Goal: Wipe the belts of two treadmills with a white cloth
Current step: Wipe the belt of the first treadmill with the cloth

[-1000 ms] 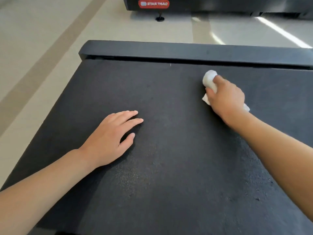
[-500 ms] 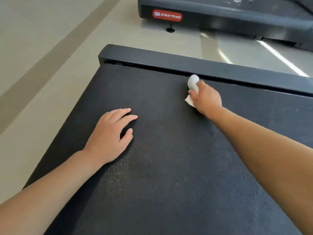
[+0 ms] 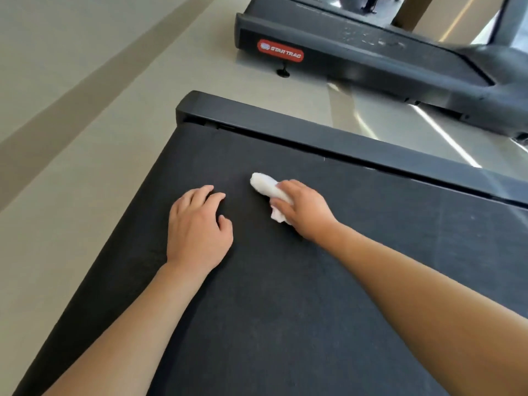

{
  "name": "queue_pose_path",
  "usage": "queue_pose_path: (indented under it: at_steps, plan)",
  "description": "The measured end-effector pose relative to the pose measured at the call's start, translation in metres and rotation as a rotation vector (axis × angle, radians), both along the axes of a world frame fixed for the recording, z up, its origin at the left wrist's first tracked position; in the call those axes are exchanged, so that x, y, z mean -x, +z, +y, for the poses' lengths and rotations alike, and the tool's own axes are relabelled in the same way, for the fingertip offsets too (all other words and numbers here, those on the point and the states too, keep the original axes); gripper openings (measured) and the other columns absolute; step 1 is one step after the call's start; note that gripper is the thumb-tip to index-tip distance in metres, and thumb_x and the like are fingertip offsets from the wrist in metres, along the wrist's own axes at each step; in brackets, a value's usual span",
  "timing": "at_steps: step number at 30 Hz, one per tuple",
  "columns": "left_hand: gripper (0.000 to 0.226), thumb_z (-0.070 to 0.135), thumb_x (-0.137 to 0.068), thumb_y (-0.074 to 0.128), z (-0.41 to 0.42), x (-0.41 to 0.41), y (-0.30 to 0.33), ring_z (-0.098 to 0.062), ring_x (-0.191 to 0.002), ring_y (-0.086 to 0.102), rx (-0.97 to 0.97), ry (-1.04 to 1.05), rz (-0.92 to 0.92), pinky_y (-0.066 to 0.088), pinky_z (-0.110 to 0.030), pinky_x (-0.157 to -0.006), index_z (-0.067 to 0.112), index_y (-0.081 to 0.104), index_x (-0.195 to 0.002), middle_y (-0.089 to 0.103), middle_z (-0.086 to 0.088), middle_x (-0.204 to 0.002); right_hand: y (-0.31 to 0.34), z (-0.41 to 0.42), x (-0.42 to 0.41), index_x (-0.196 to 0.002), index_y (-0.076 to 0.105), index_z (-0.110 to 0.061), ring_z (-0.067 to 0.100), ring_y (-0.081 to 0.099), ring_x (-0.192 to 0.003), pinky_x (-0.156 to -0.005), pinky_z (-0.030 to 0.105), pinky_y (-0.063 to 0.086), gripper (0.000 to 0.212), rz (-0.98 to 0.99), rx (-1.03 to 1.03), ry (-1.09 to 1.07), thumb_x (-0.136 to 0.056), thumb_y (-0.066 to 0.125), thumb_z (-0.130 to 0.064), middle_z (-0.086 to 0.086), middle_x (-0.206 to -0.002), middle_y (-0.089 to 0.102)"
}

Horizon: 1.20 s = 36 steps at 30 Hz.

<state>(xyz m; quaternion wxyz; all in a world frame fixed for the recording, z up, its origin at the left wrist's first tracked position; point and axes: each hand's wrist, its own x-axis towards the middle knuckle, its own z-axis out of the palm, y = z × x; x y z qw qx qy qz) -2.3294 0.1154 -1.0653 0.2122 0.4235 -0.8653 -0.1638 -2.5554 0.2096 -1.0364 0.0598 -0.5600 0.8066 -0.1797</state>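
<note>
On near treadmill belt (image 3: 285,310), we wipe with cloth (image 3: 265,187), close to far-end bar (image 3: 328,138). Judging progress: first belt under way, share done unclear; second treadmill (image 3: 371,52) across floor looks untouched. Right hand (image 3: 304,208) clenched round bunched cloth, pressing it down, arm stretched forward. Left hand (image 3: 197,227) empty, fingers relaxed, palm flat on belt, bracing us.
</note>
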Motion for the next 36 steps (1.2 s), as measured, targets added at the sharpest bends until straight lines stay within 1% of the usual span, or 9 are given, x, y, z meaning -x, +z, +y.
queue_pose_path:
  at_steps: [4, 13, 20, 26, 28, 30, 32, 34, 36]
  plan:
    - [0.051, 0.036, -0.086, 0.052, 0.0, -0.004, -0.004, -0.023, -0.14, 0.046, -0.005, -0.041, 0.035, 0.032, -0.045, -0.12, 0.023, 0.069, -0.132, 0.058, 0.001, -0.148, -0.009, -0.015, 0.032, -0.115, 0.056, -0.019, 0.027, 0.059, -0.092, -0.072, 0.034, 0.038, 0.028, 0.068, -0.031, -0.206, -0.1, 0.053, -0.042, -0.003, -0.101, 0.056]
    - [0.051, 0.035, -0.103, 0.053, 0.057, 0.017, 0.004, -0.027, -0.158, 0.024, -0.052, 0.017, -0.184, 0.016, -0.056, -0.128, 0.031, 0.051, -0.153, 0.035, 0.004, -0.168, 0.012, 0.17, 0.0, -0.118, 0.054, -0.038, 0.007, 0.05, -0.087, -0.076, 0.025, 0.045, 0.021, -0.102, -0.128, 0.462, -0.1, 0.05, -0.049, -0.017, -0.101, 0.049]
    - [0.069, 0.05, -0.096, 0.014, 0.172, 0.09, 0.024, -0.019, -0.16, 0.019, -0.004, -0.472, -0.36, 0.02, -0.046, -0.129, 0.039, 0.037, -0.16, 0.025, 0.014, -0.171, 0.012, 0.262, 0.186, -0.1, 0.055, -0.036, 0.014, 0.059, -0.083, -0.074, 0.033, 0.047, 0.017, 0.012, -0.022, -0.118, -0.094, 0.056, -0.051, -0.016, -0.096, 0.06]
    - [0.057, 0.036, -0.101, 0.032, 0.216, 0.184, 0.023, -0.024, -0.148, 0.042, 0.231, -0.849, -0.436, 0.037, -0.044, -0.121, 0.024, 0.048, -0.155, 0.043, 0.001, -0.163, 0.008, 0.362, 0.079, -0.092, 0.053, -0.027, 0.008, 0.048, -0.065, -0.056, 0.023, 0.037, 0.019, 0.023, 0.027, 0.191, -0.098, 0.055, -0.044, -0.015, -0.08, 0.049]
    - [0.056, 0.033, -0.1, 0.035, 0.24, 0.203, 0.017, -0.028, -0.146, 0.043, 0.207, -0.806, -0.368, 0.039, -0.049, -0.119, 0.02, 0.052, -0.152, 0.046, -0.001, -0.16, 0.005, 0.389, 0.055, -0.091, 0.042, -0.036, 0.001, 0.044, -0.05, -0.047, 0.017, 0.03, 0.018, -0.029, -0.135, 0.093, -0.103, 0.042, -0.05, -0.021, -0.062, 0.042]
    - [0.053, 0.031, -0.099, 0.039, 0.252, 0.208, 0.009, -0.025, -0.146, 0.042, 0.162, -0.759, -0.248, 0.035, -0.048, -0.122, 0.019, 0.056, -0.148, 0.049, 0.0, -0.157, -0.007, 0.415, 0.047, -0.092, 0.024, -0.044, -0.007, 0.041, -0.047, -0.051, 0.015, 0.013, 0.018, 0.131, -0.29, 0.219, -0.098, 0.019, -0.06, -0.021, -0.057, 0.031]
    - [0.051, 0.029, -0.098, 0.042, 0.251, 0.208, 0.006, -0.02, -0.147, 0.041, 0.108, -0.734, -0.155, 0.027, -0.038, -0.125, 0.02, 0.058, -0.146, 0.05, 0.004, -0.155, -0.009, 0.432, 0.047, -0.096, 0.033, -0.045, -0.003, 0.047, -0.063, -0.056, 0.013, 0.023, 0.018, 0.208, -0.273, 0.363, -0.102, 0.016, -0.047, -0.021, -0.073, 0.045]
    - [0.051, 0.028, -0.095, 0.044, 0.248, 0.209, 0.006, -0.019, -0.145, 0.044, 0.103, -0.726, -0.122, 0.025, -0.032, -0.124, 0.02, 0.061, -0.143, 0.053, 0.004, -0.153, -0.005, 0.424, 0.077, -0.104, 0.055, -0.031, 0.015, 0.05, -0.076, -0.061, 0.029, 0.04, 0.02, 0.064, -0.076, 0.541, -0.104, 0.041, -0.044, -0.01, -0.09, 0.05]
    - [0.051, 0.029, -0.094, 0.045, 0.248, 0.212, 0.006, -0.02, -0.143, 0.046, 0.104, -0.732, -0.118, 0.025, -0.031, -0.123, 0.02, 0.062, -0.142, 0.054, 0.004, -0.152, 0.003, 0.397, 0.125, -0.106, 0.061, -0.022, 0.022, 0.057, -0.082, -0.064, 0.037, 0.046, 0.027, 0.185, 0.07, 0.345, -0.1, 0.054, -0.047, -0.005, -0.095, 0.055]
